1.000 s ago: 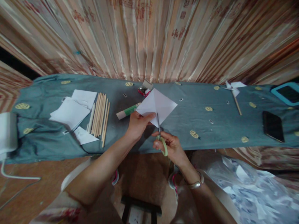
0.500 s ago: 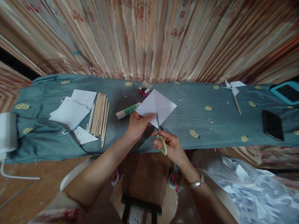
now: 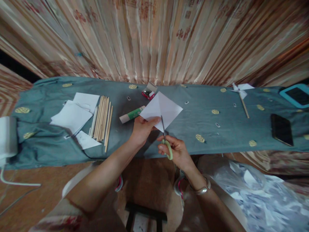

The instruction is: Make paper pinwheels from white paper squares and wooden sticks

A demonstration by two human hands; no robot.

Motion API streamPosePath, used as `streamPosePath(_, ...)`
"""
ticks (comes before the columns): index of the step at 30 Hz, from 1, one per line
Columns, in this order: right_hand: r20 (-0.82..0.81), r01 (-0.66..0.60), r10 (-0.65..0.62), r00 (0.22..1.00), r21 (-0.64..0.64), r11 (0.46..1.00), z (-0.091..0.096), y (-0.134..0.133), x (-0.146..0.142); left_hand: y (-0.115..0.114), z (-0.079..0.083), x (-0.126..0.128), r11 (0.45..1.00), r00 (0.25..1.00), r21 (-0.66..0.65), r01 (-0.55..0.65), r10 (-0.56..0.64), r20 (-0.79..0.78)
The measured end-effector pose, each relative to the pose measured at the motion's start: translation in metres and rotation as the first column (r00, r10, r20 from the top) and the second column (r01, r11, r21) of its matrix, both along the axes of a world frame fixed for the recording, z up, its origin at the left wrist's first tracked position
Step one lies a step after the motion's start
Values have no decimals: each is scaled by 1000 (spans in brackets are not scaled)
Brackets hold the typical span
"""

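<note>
Scissors [image 3: 164,140] at the lower corner of a white paper square [image 3: 164,104]

The paper square sits near the centre of the frame, turned like a diamond above the worktop [image 3: 205,122], with faint creases meeting near its middle. The left hand [image 3: 143,129] pinches it along the lower left edge, thumb on top and the other fingers mostly hidden beneath. The right hand [image 3: 177,149] is closed around the green handle of the scissors, just below the square. A dark blade lies over the paper, running up from the lower corner toward the middle; how far apart the blades stand cannot be told.

Just left of the square lies a green and white tube [image 3: 131,115], and above it an open red box [image 3: 148,93] of small, dark contents. Farther left are a row of wooden sticks [image 3: 101,119] and a loose pile of white paper sheets [image 3: 72,116].

At the right of the frame, a white paper pinwheel [image 3: 242,94] on a stick lies near the back edge, with a dark phone [image 3: 282,130] and a blue-framed device [image 3: 298,96] beyond it. A clear bag [image 3: 270,199] of white paper pieces fills the lower right.
</note>
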State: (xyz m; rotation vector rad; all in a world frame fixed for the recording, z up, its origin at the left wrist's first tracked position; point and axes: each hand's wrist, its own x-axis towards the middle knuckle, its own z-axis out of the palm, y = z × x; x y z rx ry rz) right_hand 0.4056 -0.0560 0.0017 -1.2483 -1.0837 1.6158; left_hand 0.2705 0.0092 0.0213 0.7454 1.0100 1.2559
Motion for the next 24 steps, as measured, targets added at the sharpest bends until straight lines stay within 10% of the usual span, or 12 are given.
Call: streamPosePath(24, -16, -11, 11, 1000, 49, 999, 2, 1, 0, -1, 6, 1, 999, 998, -36, -10, 12, 54)
